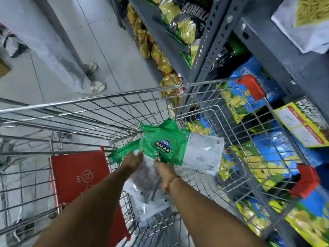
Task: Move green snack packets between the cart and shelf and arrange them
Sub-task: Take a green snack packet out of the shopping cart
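Both my hands reach into a wire shopping cart [124,97]. A green snack packet [165,141] with a blue and yellow logo and a clear white-printed end lies inside the cart. My left hand [132,160] pinches its left green edge. My right hand [164,168], with a thread bracelet at the wrist, grips its lower edge. Beneath my hands lie more packets [147,191] with clear and white backs. The grey metal shelf [210,41] stands to the right of the cart.
The shelf holds blue and yellow snack bags [267,155], yellow bags [156,54] and black-green bags [185,20]. A red child-seat flap [80,177] is at the cart's near end. Another person's legs and shoes [96,86] stand on the tiled floor at left.
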`<action>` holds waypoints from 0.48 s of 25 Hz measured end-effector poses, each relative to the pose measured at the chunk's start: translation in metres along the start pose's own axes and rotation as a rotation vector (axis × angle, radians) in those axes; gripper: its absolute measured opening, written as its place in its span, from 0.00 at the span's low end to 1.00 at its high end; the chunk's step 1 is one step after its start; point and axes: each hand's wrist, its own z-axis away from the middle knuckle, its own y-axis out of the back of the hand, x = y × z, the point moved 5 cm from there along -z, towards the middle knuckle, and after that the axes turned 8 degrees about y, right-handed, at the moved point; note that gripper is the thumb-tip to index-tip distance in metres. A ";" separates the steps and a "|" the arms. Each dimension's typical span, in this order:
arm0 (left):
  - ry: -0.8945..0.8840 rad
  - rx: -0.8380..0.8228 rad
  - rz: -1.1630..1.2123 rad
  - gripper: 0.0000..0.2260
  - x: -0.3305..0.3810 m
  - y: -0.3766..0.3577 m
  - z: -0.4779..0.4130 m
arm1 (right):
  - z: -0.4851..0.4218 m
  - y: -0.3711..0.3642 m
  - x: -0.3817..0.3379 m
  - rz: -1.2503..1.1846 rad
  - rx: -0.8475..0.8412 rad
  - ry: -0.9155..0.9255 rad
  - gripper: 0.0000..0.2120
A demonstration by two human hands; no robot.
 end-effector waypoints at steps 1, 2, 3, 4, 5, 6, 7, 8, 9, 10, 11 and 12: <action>0.004 -0.023 0.032 0.18 -0.002 -0.003 0.002 | 0.002 0.001 0.002 -0.010 0.002 -0.017 0.14; 0.001 -0.045 0.069 0.17 -0.005 -0.004 0.004 | 0.009 0.002 0.000 -0.048 0.001 -0.037 0.14; -0.005 -0.061 0.123 0.15 -0.007 -0.005 0.012 | 0.016 0.007 -0.001 -0.097 0.001 -0.044 0.14; 0.008 -0.066 0.168 0.13 -0.007 -0.006 0.024 | 0.024 0.014 -0.005 -0.128 0.018 -0.050 0.15; -0.006 -0.069 0.218 0.12 -0.004 -0.007 0.039 | 0.032 0.025 -0.010 -0.121 0.051 -0.030 0.15; -0.032 -0.072 0.260 0.11 0.000 -0.009 0.055 | 0.044 0.036 -0.020 -0.099 0.090 0.000 0.16; -0.079 -0.057 0.296 0.10 0.010 -0.010 0.079 | 0.055 0.049 -0.028 -0.086 0.128 0.065 0.16; -0.130 -0.032 0.340 0.09 0.019 -0.011 0.099 | 0.068 0.059 -0.039 -0.094 0.151 0.134 0.16; -0.182 0.006 0.386 0.10 0.028 -0.010 0.116 | 0.080 0.068 -0.052 -0.112 0.177 0.208 0.17; -0.252 0.044 0.420 0.11 0.039 -0.009 0.137 | 0.100 0.082 -0.063 -0.142 0.230 0.288 0.18; -0.340 0.058 0.453 0.13 0.055 -0.009 0.159 | 0.124 0.102 -0.074 -0.187 0.295 0.370 0.16; -0.426 0.072 0.472 0.16 0.070 -0.008 0.179 | 0.147 0.118 -0.083 -0.242 0.354 0.447 0.13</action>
